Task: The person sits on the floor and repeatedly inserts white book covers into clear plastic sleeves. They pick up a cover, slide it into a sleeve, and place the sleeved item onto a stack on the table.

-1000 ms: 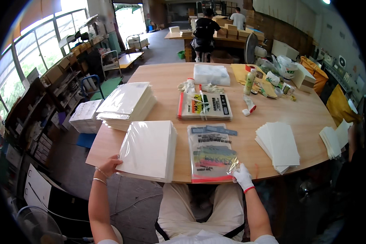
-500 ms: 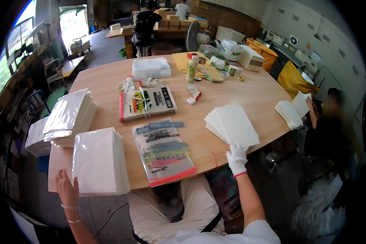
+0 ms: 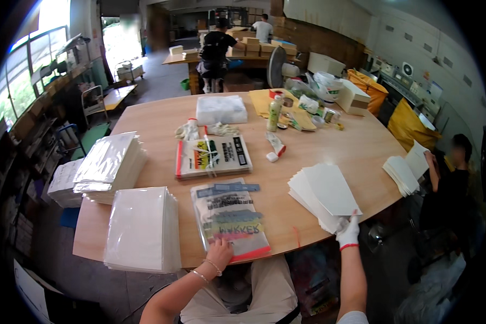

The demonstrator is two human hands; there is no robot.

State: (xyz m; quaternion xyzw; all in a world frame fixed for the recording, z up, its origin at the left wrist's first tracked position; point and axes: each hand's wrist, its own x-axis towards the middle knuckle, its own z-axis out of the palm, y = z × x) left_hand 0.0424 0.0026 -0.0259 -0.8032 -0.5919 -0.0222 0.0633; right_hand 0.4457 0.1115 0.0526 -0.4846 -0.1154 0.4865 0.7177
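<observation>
My left hand, bare with bracelets at the wrist, rests on the near edge of a stack of clear printed plastic bags. Its fingers lie on the top bag. My right hand, in a white knitted glove with a red cuff, pinches the near corner of the top white card sheet. That sheet lies over a fanned pile of white sheets at the table's right front. A blue-grey strip lies across the far end of the bags.
White sheets in clear sleeves stand stacked left, beside another sleeved stack. Beyond the bags are a tied bundle, gloves and a bottle. A person handles sheets at the right edge of the table.
My left hand has moved right from the sleeved stack onto the printed bags. My right hand now grips the top sheet's corner, and that sheet has turned and lifted slightly. The view has shifted.
</observation>
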